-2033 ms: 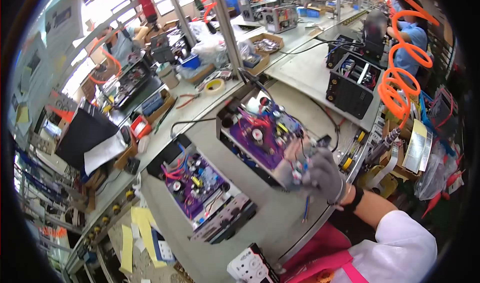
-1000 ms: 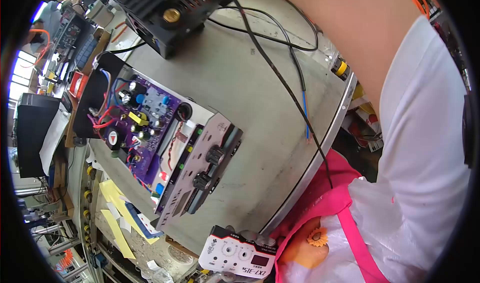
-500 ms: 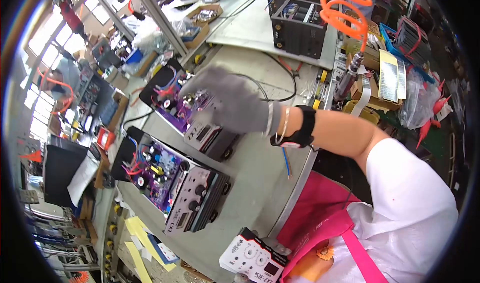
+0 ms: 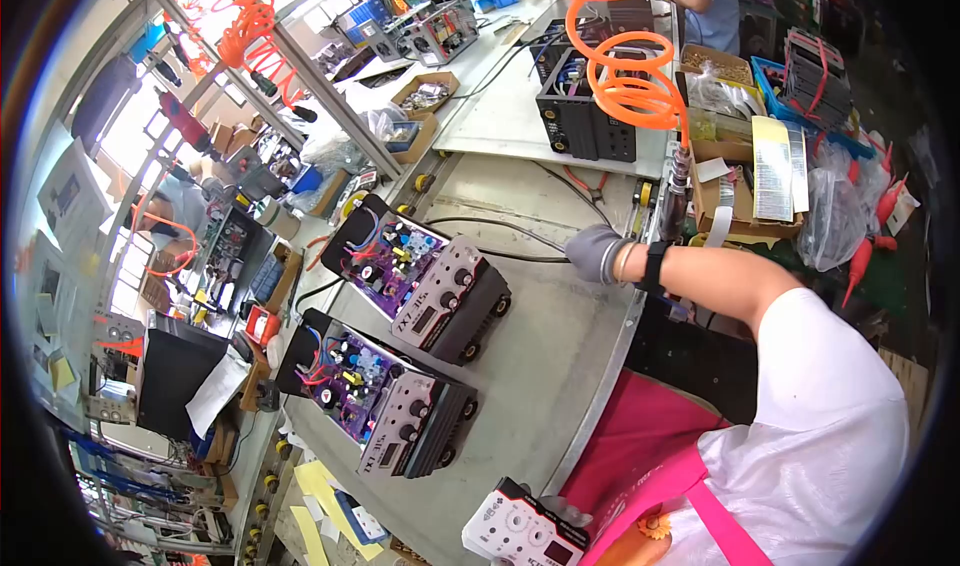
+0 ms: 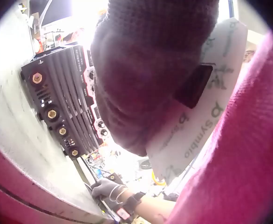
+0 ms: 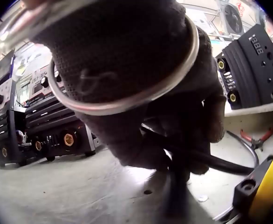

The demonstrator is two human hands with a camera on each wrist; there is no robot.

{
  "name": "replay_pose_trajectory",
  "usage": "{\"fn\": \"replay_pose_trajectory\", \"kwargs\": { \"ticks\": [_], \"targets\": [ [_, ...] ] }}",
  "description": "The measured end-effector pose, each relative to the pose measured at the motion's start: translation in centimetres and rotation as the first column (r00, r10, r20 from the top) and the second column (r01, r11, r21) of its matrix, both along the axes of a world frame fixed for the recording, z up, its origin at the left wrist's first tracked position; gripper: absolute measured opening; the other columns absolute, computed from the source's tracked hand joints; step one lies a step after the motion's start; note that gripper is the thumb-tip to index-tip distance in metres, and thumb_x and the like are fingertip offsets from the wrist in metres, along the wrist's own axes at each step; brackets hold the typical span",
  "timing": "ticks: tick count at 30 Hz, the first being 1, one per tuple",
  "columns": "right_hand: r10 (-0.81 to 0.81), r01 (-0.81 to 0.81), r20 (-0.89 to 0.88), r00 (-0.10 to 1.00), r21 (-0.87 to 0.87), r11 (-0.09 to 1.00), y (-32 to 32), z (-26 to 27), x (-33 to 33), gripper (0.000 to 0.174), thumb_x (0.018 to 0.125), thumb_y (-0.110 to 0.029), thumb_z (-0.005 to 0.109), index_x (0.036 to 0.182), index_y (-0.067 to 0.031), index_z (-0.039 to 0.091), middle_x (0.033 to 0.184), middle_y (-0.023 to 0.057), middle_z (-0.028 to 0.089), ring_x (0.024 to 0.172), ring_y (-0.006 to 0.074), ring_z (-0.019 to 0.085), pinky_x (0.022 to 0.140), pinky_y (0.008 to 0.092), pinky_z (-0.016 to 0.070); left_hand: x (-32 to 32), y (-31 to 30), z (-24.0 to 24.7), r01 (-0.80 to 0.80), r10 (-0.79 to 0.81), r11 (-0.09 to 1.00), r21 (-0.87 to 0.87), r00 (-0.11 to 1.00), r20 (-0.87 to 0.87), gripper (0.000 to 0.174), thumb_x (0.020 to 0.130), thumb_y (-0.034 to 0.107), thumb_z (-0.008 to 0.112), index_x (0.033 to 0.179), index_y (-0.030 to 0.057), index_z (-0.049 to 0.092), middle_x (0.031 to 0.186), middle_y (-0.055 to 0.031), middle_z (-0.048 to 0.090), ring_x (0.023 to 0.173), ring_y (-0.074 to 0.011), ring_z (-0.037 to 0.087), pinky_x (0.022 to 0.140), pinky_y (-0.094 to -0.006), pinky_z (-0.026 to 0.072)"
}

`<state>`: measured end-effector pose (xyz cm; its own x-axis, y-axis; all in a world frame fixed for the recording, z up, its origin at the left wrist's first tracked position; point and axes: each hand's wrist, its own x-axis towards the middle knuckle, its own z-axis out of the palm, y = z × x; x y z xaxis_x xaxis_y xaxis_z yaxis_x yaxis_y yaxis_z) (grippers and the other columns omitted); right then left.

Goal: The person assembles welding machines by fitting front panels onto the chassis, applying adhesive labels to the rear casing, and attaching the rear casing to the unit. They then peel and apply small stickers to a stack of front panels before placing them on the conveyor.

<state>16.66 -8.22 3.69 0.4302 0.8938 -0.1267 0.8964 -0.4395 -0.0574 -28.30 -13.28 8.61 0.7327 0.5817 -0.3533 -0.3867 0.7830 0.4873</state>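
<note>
My gloved right hand point(image 4: 597, 254) is at the right side of the bench, fingers curled round a black cable point(image 6: 220, 164). My gloved left hand point(image 4: 566, 509), low by the apron, holds a white front-panel label point(image 4: 520, 528) marked with dials and a dark window. In the left wrist view the label's backing point(image 5: 206, 128) shows printed lettering. Two open-topped welding machines stand side by side, a far one point(image 4: 455, 301) and a near one point(image 4: 420, 421). Both have purple circuit boards, grey fronts with knobs, and brass sockets below.
Red-handled pliers point(image 6: 257, 138) lie beyond the cable. More black machines point(image 4: 590, 116) stand on a white board behind. An orange coiled hose point(image 4: 625, 76) hangs with a driver point(image 4: 677, 201). Yellow paper strips point(image 4: 325, 496) lie at lower left. Another person point(image 4: 708, 11) stands at the back.
My right hand was over the far machine and has moved right, to the cable. That machine now stands parallel to the near one. My left hand still holds the label.
</note>
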Motion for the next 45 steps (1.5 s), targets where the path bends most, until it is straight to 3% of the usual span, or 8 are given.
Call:
{"fn": "replay_pose_trajectory", "kwargs": {
  "ticks": [6, 9, 11, 21, 28, 33, 41, 45],
  "targets": [
    [-0.129, 0.392, -0.975, 0.180, -0.049, 0.919, -1.6, 2.9, -10.7, 0.017, 0.081, -0.018, 0.058, 0.071, -0.0052, 0.062, 0.062, 0.0084, 0.057, 0.056, 0.0207, 0.056, 0.059, 0.0392, 0.0505, 0.0, -0.4, 2.1, -0.010, 0.011, 0.998, 0.065, 1.000, -0.007, 0.101, 0.065, 0.057, 0.075, 0.141, 0.0062, 0.031, 0.110, -0.0163, 0.056, 0.100, -0.0325, 0.059, 0.089, -0.0466, 0.0505],
    [0.081, 0.419, -0.665, -0.743, -0.368, 0.830, -2.4, 3.8, -18.6, 0.008, 0.090, -0.015, 0.056, 0.093, -0.0083, 0.057, 0.068, 0.0005, 0.054, 0.061, 0.0170, 0.055, 0.070, 0.0355, 0.0532, -0.8, -1.1, 4.2, -0.085, 0.092, 0.976, 0.199, 0.995, -0.028, 0.102, 0.066, 0.062, 0.072, 0.142, 0.0074, 0.030, 0.109, -0.0166, 0.056, 0.098, -0.0336, 0.060, 0.087, -0.0473, 0.0511],
    [0.409, 0.474, -0.252, -0.877, -0.319, 0.820, -1.2, 7.6, -21.3, 0.007, 0.094, -0.014, 0.053, 0.091, -0.0083, 0.055, 0.065, 0.0010, 0.051, 0.065, 0.0180, 0.056, 0.086, 0.0398, 0.0527, -2.1, -1.8, 3.3, -0.202, 0.177, 0.947, 0.251, 0.977, 0.118, 0.098, 0.071, 0.064, 0.066, 0.142, 0.0066, 0.031, 0.116, -0.0192, 0.055, 0.100, -0.0345, 0.059, 0.083, -0.0487, 0.0517],
    [0.754, 0.682, -0.196, -0.627, -0.606, 0.410, 7.0, -3.2, -23.1, 0.015, 0.098, -0.017, 0.048, 0.089, -0.0072, 0.053, 0.081, 0.0033, 0.051, 0.077, 0.0222, 0.053, 0.092, 0.0467, 0.0467, -3.2, -1.9, 6.3, -0.321, 0.275, 0.907, 0.271, 0.941, 0.196, 0.090, 0.076, 0.056, 0.064, 0.142, 0.0044, 0.030, 0.120, -0.0181, 0.057, 0.099, -0.0336, 0.060, 0.081, -0.0479, 0.0521],
    [0.775, 0.656, 0.034, -0.631, -0.511, 0.556, 4.4, -0.7, -21.9, 0.020, 0.097, -0.019, 0.048, 0.083, -0.0072, 0.056, 0.073, 0.0054, 0.059, 0.073, 0.0240, 0.059, 0.094, 0.0499, 0.0478, -0.1, 1.6, -1.3, -0.036, 0.036, 0.999, -0.002, 0.992, 0.124, 0.089, 0.069, 0.059, 0.067, 0.135, 0.0070, 0.039, 0.112, -0.0249, 0.059, 0.095, -0.0440, 0.061, 0.084, -0.0570, 0.0514],
    [0.657, 0.747, -0.387, -0.648, -0.151, 0.648, 1.9, -2.1, -21.4, 0.016, 0.096, -0.017, 0.051, 0.089, -0.0040, 0.055, 0.075, 0.0043, 0.056, 0.075, 0.0220, 0.058, 0.091, 0.0435, 0.0488, 2.8, 3.9, -0.3, -0.413, 0.412, 0.907, -0.085, 0.825, 0.388, 0.082, 0.073, 0.055, 0.068, 0.135, 0.0098, 0.039, 0.103, -0.0161, 0.060, 0.091, -0.0332, 0.058, 0.076, -0.0506, 0.0505],
    [0.077, 0.588, -0.994, -0.082, 0.014, 0.808, -0.2, -3.0, -18.8, 0.030, 0.085, -0.018, 0.067, 0.108, 0.0004, 0.060, 0.082, 0.0039, 0.061, 0.068, 0.0135, 0.061, 0.055, 0.0269, 0.0508, -0.1, 10.4, 2.8, -0.493, 0.496, 0.778, 0.389, 0.863, 0.101, 0.071, 0.082, 0.048, 0.058, 0.135, 0.0044, 0.038, 0.112, -0.0111, 0.058, 0.075, -0.0267, 0.061, 0.066, -0.0387, 0.0523],
    [0.131, 0.447, -0.941, -0.312, -0.023, 0.894, -1.1, -1.8, -16.7, 0.032, 0.083, -0.013, 0.066, 0.112, -0.0010, 0.059, 0.090, 0.0088, 0.065, 0.075, 0.0211, 0.066, 0.062, 0.0306, 0.0536, -1.0, 14.1, 0.5, -0.217, 0.444, 0.857, 0.467, 0.771, -0.456, 0.057, 0.084, 0.044, 0.056, 0.123, 0.0027, 0.047, 0.101, -0.0156, 0.060, 0.081, -0.0274, 0.065, 0.070, -0.0413, 0.0568]
  ]
}}
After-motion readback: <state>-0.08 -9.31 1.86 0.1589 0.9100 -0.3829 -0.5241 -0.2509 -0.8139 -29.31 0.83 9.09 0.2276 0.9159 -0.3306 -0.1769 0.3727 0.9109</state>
